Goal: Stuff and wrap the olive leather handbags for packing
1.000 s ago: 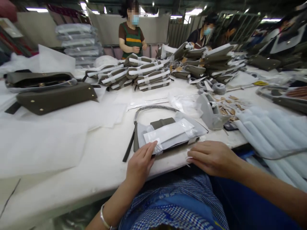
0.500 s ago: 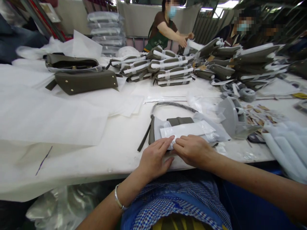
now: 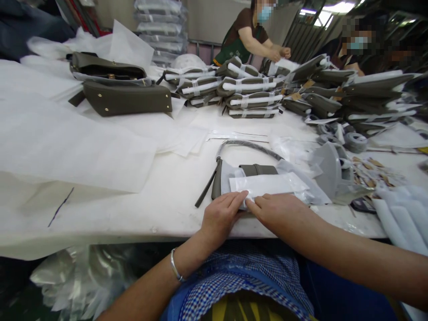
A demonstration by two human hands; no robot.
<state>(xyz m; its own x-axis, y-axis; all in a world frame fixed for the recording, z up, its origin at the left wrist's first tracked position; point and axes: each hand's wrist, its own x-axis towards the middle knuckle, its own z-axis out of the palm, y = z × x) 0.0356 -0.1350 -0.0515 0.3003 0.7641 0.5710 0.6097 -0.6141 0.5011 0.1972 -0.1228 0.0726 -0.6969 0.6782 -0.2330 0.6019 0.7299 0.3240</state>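
An olive-grey handbag (image 3: 216, 185) lies flat on the table before me, its wrapped handle (image 3: 249, 142) arching away from me. White wrapping (image 3: 264, 183) covers most of the bag's upper side. My left hand (image 3: 222, 216) grips the bag's near edge, fingers together on the wrapping and the thumb mostly hidden beneath. Close beside it, my right hand (image 3: 281, 211) presses its closed fingers on the same wrapped edge. Its fingertips nearly meet those of the left. Whatever small piece lies under the fingertips is hidden.
White sheets (image 3: 110, 151) cover the left of the table (image 3: 174, 209). Two olive bags (image 3: 130, 100) stand behind them; stacked wrapped bags (image 3: 250, 98) fill the back. A grey tape dispenser (image 3: 329, 171), tags (image 3: 374, 171) and white rolls (image 3: 397, 214) sit right. A co-worker (image 3: 247, 35) works opposite.
The view has shifted slightly. My left thumb has moved in under the bag's near edge, and my right fingers have flattened onto the wrapping. The bag stays in place on the table.
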